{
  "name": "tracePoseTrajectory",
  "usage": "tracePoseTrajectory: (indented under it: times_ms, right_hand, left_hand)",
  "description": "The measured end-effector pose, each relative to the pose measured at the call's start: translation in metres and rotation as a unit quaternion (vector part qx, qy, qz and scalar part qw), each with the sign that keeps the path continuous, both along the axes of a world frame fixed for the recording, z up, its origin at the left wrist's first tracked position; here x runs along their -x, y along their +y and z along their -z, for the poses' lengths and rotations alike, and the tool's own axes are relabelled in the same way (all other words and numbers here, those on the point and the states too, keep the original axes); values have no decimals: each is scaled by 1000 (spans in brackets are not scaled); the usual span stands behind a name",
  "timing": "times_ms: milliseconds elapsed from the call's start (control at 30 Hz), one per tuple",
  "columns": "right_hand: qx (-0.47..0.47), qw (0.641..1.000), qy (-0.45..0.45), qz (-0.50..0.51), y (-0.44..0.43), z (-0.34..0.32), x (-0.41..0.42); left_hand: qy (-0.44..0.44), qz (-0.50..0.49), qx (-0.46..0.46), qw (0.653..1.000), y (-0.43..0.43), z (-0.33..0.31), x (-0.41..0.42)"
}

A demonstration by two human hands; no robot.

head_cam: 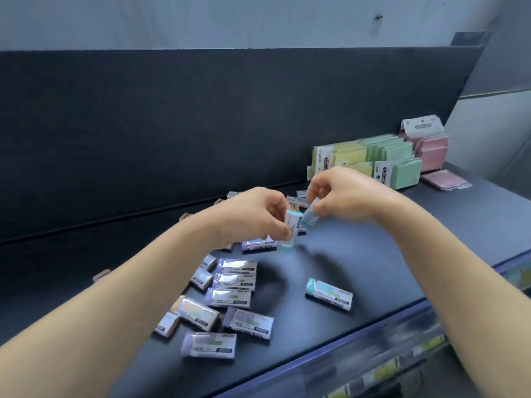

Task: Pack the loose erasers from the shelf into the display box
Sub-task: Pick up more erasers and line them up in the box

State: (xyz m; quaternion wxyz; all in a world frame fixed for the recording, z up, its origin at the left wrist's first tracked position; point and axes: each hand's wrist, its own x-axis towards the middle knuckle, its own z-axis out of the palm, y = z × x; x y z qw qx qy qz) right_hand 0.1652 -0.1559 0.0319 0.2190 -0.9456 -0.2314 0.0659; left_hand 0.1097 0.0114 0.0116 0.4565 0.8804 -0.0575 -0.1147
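Observation:
Several loose erasers in white printed sleeves lie scattered on the dark shelf (373, 239); a cluster with purple ends (230, 297) sits at the centre left, and one teal-ended eraser (329, 294) lies alone to the right. My left hand (253, 216) pinches a teal eraser (293, 228) upright above the shelf. My right hand (339, 193) grips a second teal eraser (311, 215) right beside it, the two nearly touching. More small erasers (296, 198) lie behind my hands. No display box is in view.
Packs of yellow, green and pink sticky notes (382, 159) stand at the back right of the shelf. A dark back panel (201, 124) rises behind. The shelf's blue front edge (388, 320) runs diagonally at the lower right, with blurred price labels below.

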Motion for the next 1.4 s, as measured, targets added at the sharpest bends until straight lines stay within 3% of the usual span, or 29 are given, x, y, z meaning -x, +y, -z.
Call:
tracePoseTrajectory:
  times_ms: [167, 433, 700, 1033, 1400]
  right_hand:
    - [-78, 996, -15, -47, 22, -7, -9]
    - [-104, 977, -25, -182, 107, -14, 12]
    - [-155, 943, -44, -290, 212, -16, 69]
    - [-198, 917, -52, -341, 354, -20, 177]
    - [-204, 909, -61, -357, 450, -16, 240]
  left_hand:
    - [-15, -119, 74, 990, 16, -7, 20]
    - [-22, -261, 55, 964, 71, -11, 85]
    - [-87, -382, 80, 917, 140, -11, 165]
    - [-152, -476, 73, 863, 273, -11, 279]
    - [-141, -564, 83, 810, 372, 2, 334]
